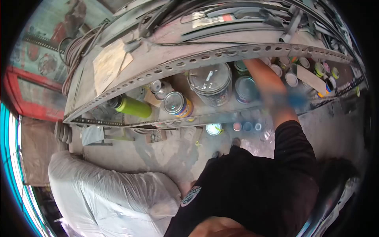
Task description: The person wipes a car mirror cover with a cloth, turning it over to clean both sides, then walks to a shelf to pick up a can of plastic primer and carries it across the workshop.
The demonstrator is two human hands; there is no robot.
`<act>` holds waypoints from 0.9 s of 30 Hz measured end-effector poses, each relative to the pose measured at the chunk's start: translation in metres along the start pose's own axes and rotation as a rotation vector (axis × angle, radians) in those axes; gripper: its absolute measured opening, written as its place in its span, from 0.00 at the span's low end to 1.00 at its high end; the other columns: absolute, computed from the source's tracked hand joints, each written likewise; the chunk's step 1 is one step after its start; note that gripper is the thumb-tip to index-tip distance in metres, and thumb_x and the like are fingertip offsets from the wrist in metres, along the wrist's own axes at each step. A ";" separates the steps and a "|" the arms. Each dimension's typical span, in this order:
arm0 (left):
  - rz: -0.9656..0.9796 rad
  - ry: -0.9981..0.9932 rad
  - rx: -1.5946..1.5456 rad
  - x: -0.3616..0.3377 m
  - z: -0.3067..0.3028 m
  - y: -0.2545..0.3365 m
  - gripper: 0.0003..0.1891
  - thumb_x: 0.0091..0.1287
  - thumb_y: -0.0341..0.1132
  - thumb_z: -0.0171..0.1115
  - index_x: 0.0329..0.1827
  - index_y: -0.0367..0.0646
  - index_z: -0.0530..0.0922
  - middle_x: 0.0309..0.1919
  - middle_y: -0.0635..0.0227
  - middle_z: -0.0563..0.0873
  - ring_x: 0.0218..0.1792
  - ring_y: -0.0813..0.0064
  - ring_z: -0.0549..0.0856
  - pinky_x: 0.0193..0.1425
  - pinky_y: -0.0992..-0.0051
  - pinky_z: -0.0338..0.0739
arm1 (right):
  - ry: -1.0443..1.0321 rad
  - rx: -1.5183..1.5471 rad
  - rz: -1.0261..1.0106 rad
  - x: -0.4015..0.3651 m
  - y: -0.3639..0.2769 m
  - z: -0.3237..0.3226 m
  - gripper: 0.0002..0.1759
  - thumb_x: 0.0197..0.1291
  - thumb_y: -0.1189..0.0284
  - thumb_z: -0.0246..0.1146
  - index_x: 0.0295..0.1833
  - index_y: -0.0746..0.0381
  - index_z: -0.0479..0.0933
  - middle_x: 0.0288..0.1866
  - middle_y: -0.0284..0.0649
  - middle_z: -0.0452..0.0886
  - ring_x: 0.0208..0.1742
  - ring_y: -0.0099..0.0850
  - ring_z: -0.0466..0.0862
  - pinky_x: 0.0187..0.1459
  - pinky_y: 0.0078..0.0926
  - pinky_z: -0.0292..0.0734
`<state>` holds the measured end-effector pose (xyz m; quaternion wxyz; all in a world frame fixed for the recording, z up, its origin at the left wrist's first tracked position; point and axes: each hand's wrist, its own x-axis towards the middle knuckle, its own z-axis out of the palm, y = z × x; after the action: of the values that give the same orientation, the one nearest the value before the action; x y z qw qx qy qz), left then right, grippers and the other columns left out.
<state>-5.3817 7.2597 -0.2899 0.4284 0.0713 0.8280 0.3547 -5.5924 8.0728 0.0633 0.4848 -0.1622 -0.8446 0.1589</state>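
My right arm reaches into the shelf bay under the perforated metal edge. The upper board hides its hand, so what the fingers touch is out of sight. Close to the forearm stand a lidded can and a darker tin farther back. Several small open tins, including one white-topped tin, are on its right. A large lidded bucket stands to the left. Beside my black shirt a small patch of skin shows, perhaps part of my left hand; its fingers cannot be made out.
A yellow-labelled can and a green bottle are on the lower shelf. Black trim strips and cardboard lie on the upper shelf. Open tins stand on the floor. A sheet-covered bulky object is behind on the left.
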 end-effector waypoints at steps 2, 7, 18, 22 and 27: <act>-0.126 -0.074 -0.256 0.035 -0.021 0.009 0.15 0.76 0.40 0.58 0.56 0.40 0.82 0.43 0.58 0.89 0.32 0.66 0.88 0.30 0.71 0.83 | 0.044 0.002 0.005 -0.004 -0.011 -0.028 0.31 0.67 0.51 0.65 0.69 0.57 0.75 0.68 0.50 0.80 0.71 0.51 0.75 0.75 0.45 0.66; -0.193 0.061 -0.404 0.058 -0.082 0.148 0.18 0.76 0.41 0.58 0.61 0.39 0.79 0.43 0.58 0.89 0.31 0.66 0.87 0.30 0.68 0.84 | 0.124 0.223 0.173 -0.039 -0.085 -0.143 0.35 0.63 0.56 0.70 0.70 0.61 0.72 0.66 0.49 0.81 0.69 0.47 0.78 0.73 0.42 0.68; 0.780 -0.707 0.648 0.284 -0.168 0.123 0.15 0.74 0.43 0.61 0.55 0.42 0.82 0.35 0.62 0.88 0.25 0.68 0.85 0.25 0.69 0.81 | 0.470 0.133 0.485 -0.186 -0.312 -0.307 0.57 0.45 0.65 0.86 0.77 0.67 0.60 0.69 0.45 0.76 0.70 0.34 0.77 0.72 0.35 0.72; 0.821 -0.923 0.747 0.294 -0.157 0.130 0.14 0.74 0.45 0.62 0.51 0.46 0.82 0.35 0.64 0.88 0.23 0.71 0.83 0.23 0.71 0.78 | 0.233 0.025 0.446 -0.247 -0.429 -0.357 0.63 0.39 0.54 0.87 0.76 0.66 0.61 0.71 0.49 0.72 0.73 0.41 0.74 0.74 0.42 0.68; -0.094 -0.759 0.750 0.277 -0.105 0.178 0.15 0.72 0.47 0.64 0.55 0.49 0.84 0.36 0.67 0.88 0.27 0.74 0.84 0.31 0.70 0.80 | 0.353 -0.252 0.431 -0.310 -0.550 -0.385 0.54 0.44 0.54 0.84 0.71 0.73 0.67 0.64 0.60 0.76 0.64 0.58 0.79 0.64 0.52 0.76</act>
<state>-5.6675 7.4527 -0.3167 0.6582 0.3055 0.6871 -0.0357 -5.1752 7.4892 0.2438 0.5551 -0.4217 -0.7066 0.1213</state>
